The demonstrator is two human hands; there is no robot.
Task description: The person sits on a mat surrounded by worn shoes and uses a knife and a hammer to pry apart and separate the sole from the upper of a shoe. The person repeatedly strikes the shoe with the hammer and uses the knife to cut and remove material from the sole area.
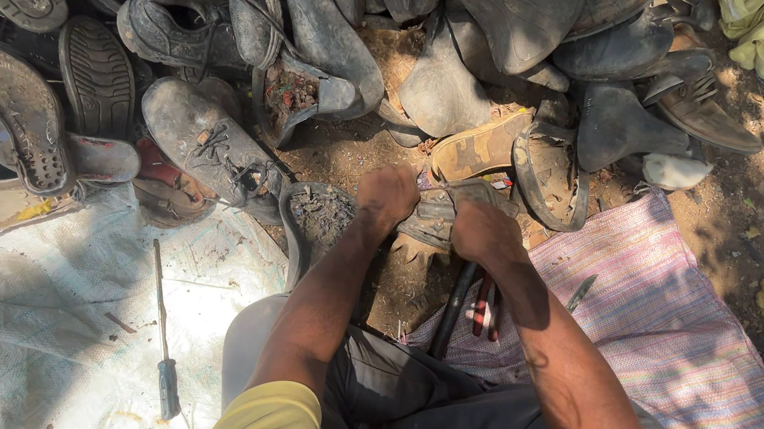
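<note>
My left hand (pixel 387 197) & right hand (pixel 483 232) both clamped on a worn shoe piece (pixel 432 217), held low between my knees, just before shoe pile (pixel 310 22). Screwdriver (pixel 162 333) lies apart on white sack (pixel 4 309), left side.

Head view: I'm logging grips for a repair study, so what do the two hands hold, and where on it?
Both hold one worn grey shoe piece: the left hand grips its left end, the right hand its right end.

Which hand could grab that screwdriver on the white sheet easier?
Probably the left hand. The screwdriver lies on its side; the right hand would have to cross over.
</note>
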